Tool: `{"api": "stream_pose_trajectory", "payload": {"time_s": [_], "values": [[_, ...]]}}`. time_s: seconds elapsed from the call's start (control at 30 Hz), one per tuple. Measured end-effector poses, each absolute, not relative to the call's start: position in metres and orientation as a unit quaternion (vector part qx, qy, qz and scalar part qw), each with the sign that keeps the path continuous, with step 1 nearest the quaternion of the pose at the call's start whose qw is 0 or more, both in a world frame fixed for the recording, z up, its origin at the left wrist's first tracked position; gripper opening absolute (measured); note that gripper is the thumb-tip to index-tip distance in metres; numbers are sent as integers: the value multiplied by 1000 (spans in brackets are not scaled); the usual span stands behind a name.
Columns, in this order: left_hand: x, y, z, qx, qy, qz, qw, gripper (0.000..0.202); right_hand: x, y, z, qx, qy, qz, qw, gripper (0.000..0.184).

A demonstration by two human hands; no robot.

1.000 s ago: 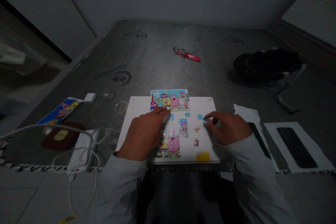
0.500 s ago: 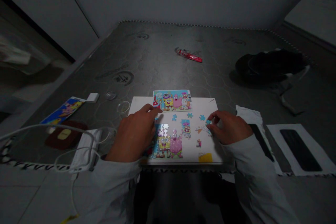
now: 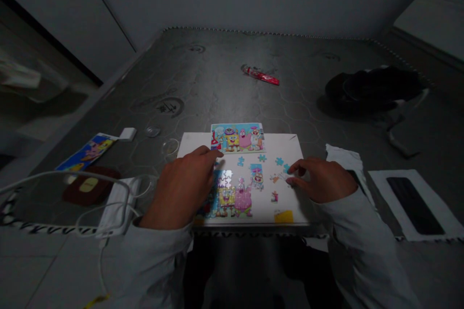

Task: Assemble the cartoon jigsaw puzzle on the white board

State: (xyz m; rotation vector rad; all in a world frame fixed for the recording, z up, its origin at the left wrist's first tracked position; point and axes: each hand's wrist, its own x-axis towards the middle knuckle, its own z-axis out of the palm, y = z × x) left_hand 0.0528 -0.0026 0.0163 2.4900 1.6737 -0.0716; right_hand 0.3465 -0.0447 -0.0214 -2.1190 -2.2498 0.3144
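A white board carries a partly assembled cartoon jigsaw puzzle. My left hand lies over the puzzle's left side, index finger stretched toward the reference picture card; its other fingers are mostly hidden. At the board's right, my right hand has thumb and index finger apart beside a blue puzzle piece and some whitish pieces. A joined strip with a squirrel figure lies right of the main section. Other loose pieces include a blue one and a yellow section.
On the left are a brown case, a white power strip with cables, and a blue cartoon packet. A red wrapper lies farther back. To the right are a black bag and a dark phone-shaped item on white.
My right hand has shifted slightly right and toward me, its fingertips now lower beside the whitish pieces. The blue piece stays on the board. My left hand has barely moved.
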Motion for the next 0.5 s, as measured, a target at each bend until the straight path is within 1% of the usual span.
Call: {"api": "stream_pose_trajectory", "payload": {"time_s": [0.17, 0.3, 0.4, 0.5], "values": [[54, -3, 17, 827, 557, -29, 72, 35, 357, -47, -19, -690, -716, 105, 0, 18], [54, -4, 15, 831, 551, -27, 72, 33, 363, -47, -22, -680, -723, 122, -3, 17], [55, -4, 14, 834, 546, -20, 77, 32, 360, -48, -22, -664, -736, 128, -4, 19], [56, -5, 15, 835, 543, -18, 85, 30, 354, -48, -19, -670, -729, 140, -28, 19]]}}
